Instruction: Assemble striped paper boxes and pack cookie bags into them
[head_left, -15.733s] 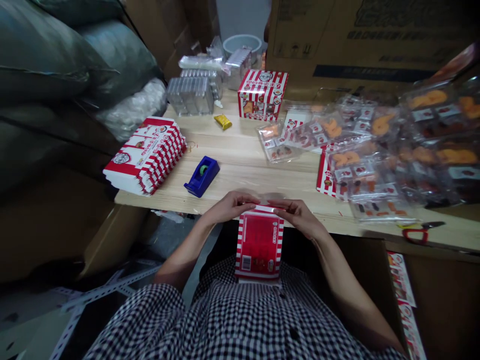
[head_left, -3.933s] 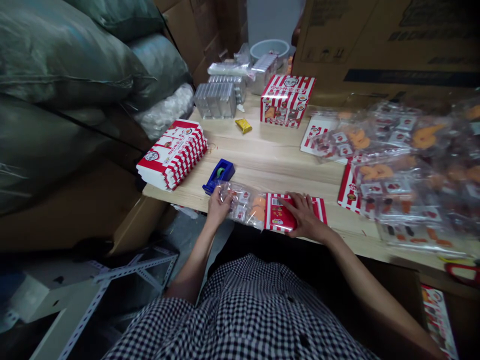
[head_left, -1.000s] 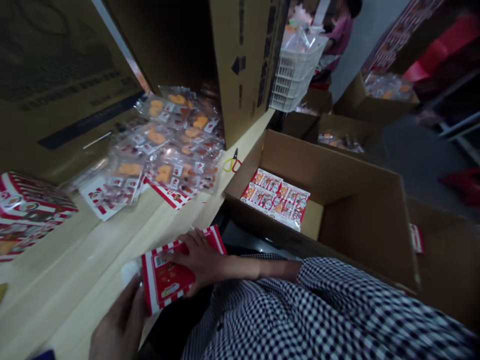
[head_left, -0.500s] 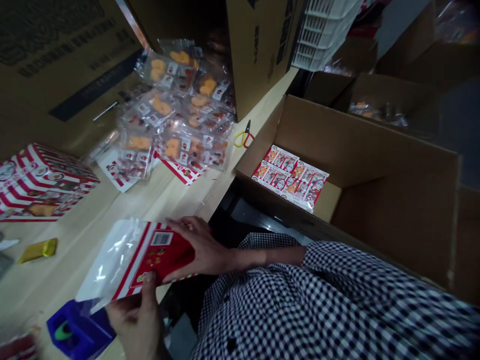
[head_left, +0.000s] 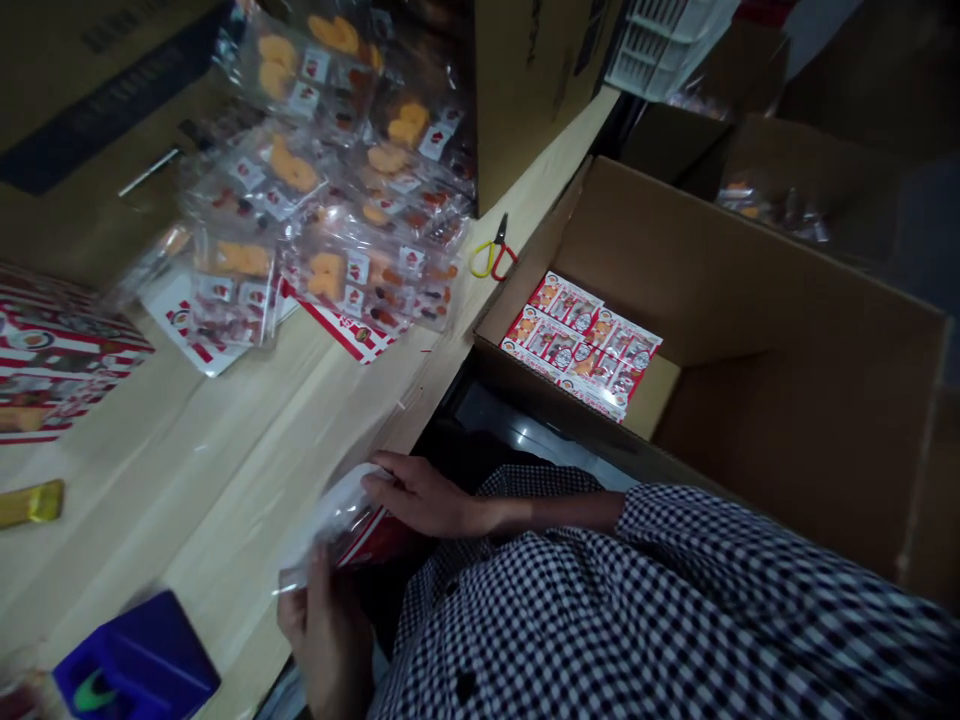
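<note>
One red-and-white package point(head_left: 356, 532), partly clear, is held at the near edge of the table point(head_left: 225, 450), pinched in the closed grips of the left hand point(head_left: 324, 625) and the right hand point(head_left: 424, 495). On the table are seen clear packs point(head_left: 322, 270) too overlapped to be counted, one tape dispenser point(head_left: 150, 655), one pair of scissors point(head_left: 493, 258), one yellow sachet point(head_left: 31, 503) and one striped box point(head_left: 64, 355); beside it, several boxes point(head_left: 581, 345) are contained in one carton point(head_left: 735, 440).

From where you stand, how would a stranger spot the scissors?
Find the big carton holding red-and-white packs, beside the wooden table. On the table, the scissors lie between that carton and the heap of transparent packets. What sets them apart is their handles: one loop yellow, the other red.
</note>
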